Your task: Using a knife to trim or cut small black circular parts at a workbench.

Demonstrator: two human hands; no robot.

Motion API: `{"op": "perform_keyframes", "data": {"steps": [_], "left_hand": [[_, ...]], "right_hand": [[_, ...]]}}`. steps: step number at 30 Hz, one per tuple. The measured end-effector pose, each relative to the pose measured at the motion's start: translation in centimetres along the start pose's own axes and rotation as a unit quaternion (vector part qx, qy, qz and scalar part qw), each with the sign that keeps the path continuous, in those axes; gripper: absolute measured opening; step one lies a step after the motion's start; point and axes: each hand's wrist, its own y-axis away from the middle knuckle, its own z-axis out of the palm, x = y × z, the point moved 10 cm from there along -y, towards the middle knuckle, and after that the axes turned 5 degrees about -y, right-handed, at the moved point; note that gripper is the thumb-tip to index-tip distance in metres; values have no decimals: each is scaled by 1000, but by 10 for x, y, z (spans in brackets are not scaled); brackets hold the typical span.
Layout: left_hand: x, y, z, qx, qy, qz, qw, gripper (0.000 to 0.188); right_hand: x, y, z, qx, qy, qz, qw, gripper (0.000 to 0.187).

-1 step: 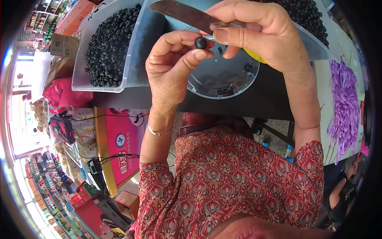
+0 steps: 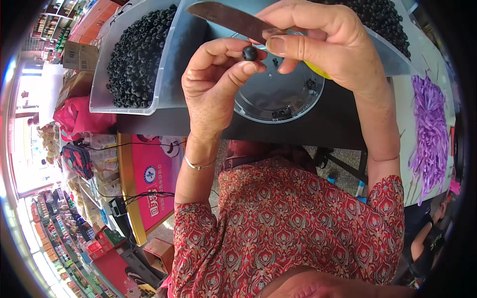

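Observation:
My left hand (image 2: 213,82) pinches a small round black piece (image 2: 250,53) between thumb and forefinger. In my right hand (image 2: 323,42) is a knife (image 2: 231,19), its dark, worn blade pointing up and left above the black piece. A patch of something yellow (image 2: 316,69) shows beneath the right palm; whether it is the knife's handle I cannot tell. Under both hands stands a clear round tub (image 2: 271,107) with a few small black bits on its bottom.
A translucent bin (image 2: 155,99) full of black ring-shaped pieces (image 2: 136,59) stands at the left; more such pieces (image 2: 380,25) fill a bin at the far right. The dark table (image 2: 198,121) lies beneath. Purple strips (image 2: 428,129) lie on a pale surface at the right.

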Motion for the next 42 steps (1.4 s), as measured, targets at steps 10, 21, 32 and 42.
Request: {"op": "perform_keyframes", "data": {"steps": [10, 21, 32, 42], "left_hand": [[-4, 8, -8, 51, 27, 2, 998, 28], [-11, 11, -14, 59, 73, -13, 996, 30], [-7, 12, -21, 76, 56, 21, 995, 30], [-17, 19, -33, 108, 100, 11, 989, 27]], "right_hand": [[-32, 25, 27, -83, 117, -357, 923, 22], [24, 29, 9, 82, -29, 299, 950, 22], [11, 19, 19, 101, 43, 210, 971, 18], [-10, 7, 36, 9, 21, -27, 999, 18]]}}
